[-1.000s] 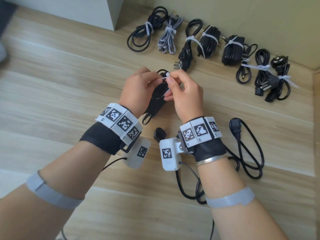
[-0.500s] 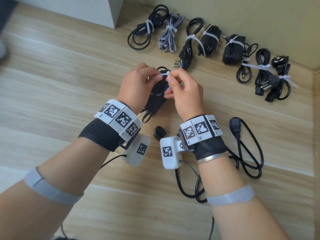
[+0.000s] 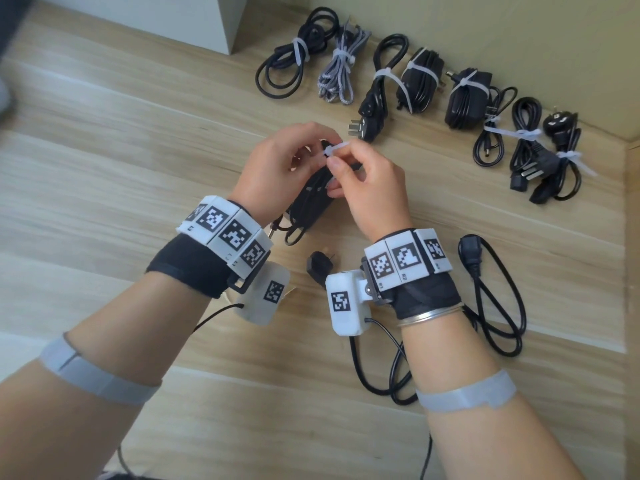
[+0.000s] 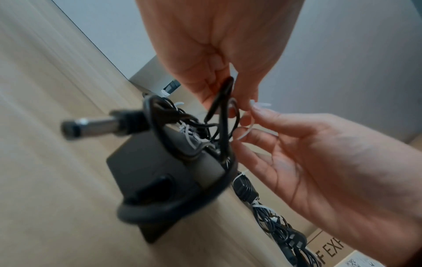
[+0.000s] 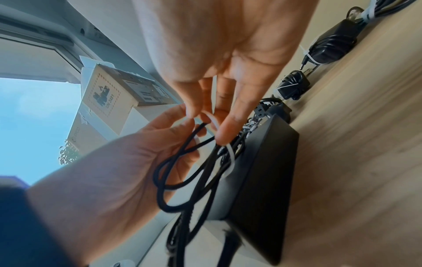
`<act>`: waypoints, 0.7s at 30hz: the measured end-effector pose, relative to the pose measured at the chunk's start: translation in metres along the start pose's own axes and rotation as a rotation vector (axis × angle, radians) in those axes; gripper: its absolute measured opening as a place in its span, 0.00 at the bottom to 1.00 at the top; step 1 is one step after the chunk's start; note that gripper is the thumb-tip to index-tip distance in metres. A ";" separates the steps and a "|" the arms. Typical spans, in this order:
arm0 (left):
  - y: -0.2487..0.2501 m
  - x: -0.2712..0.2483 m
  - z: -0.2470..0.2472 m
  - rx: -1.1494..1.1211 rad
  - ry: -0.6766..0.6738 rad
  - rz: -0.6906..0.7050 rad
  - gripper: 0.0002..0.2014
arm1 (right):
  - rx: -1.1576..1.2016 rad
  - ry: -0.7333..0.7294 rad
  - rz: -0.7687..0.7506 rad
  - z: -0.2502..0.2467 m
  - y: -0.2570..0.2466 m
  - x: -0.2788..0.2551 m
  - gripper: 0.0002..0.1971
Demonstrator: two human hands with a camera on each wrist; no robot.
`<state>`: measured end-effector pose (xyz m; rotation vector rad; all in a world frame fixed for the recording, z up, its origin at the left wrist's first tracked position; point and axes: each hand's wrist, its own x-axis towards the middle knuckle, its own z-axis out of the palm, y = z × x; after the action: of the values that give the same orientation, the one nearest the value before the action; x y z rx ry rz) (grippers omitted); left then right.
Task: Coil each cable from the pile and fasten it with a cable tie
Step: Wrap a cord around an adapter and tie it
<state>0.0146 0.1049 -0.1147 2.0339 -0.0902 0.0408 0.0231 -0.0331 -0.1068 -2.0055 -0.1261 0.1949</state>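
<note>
A black power adapter (image 3: 311, 199) with its thin cable coiled against it hangs just above the wooden floor between both hands. My left hand (image 3: 311, 147) pinches the top of the cable loops (image 4: 226, 86). My right hand (image 3: 346, 157) pinches a white cable tie (image 3: 334, 149), which loops round the cable strands (image 5: 230, 159). The adapter (image 4: 148, 173) tilts, and its barrel plug (image 4: 91, 126) sticks out toward the left wrist camera. In the right wrist view the right fingertips (image 5: 219, 130) press the tie beside the adapter body (image 5: 262, 180).
Several tied cable bundles (image 3: 415, 81) lie in a row along the wall. A loose black power cable (image 3: 498, 306) sprawls on the floor under my right forearm, with a small black plug (image 3: 318, 265) between the wrists. A grey cabinet corner (image 3: 207, 22) stands far left.
Both hands keep their hold on the adapter bundle and tie. The fingers have shifted slightly on the tie, and the bundle has barely moved.
</note>
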 end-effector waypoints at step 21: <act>-0.018 0.004 0.005 0.079 -0.074 -0.046 0.06 | -0.135 -0.104 0.428 -0.051 0.019 -0.003 0.16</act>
<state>0.0198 0.1081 -0.1333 2.1156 -0.0896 -0.0612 0.0298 -0.0870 -0.1025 -2.1371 0.2331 0.5759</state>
